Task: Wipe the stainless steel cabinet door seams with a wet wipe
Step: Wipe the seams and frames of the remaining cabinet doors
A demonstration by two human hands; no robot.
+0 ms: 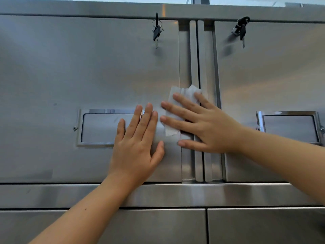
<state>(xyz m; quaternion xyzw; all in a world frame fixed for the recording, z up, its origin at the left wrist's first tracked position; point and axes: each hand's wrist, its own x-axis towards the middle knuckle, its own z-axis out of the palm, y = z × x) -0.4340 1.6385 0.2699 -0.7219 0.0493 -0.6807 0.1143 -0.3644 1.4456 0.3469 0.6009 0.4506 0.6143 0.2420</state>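
Steel door seam (198,59): flat hands (136,147) (204,124) seemingly press wipe (183,93).

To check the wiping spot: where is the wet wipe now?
In the head view, the wet wipe lies flat on the left door's right edge beside the centre seam, pressed under the right hand.

Left hand (139,140): palm flat, fingers straight, pointing up, thumb splayed right. Left forearm (88,212): bare, angled up from lower left. Right hand (209,125): palm flat, fingers spread, pointing up-left. Right forearm (281,155): bare, extends from right edge.
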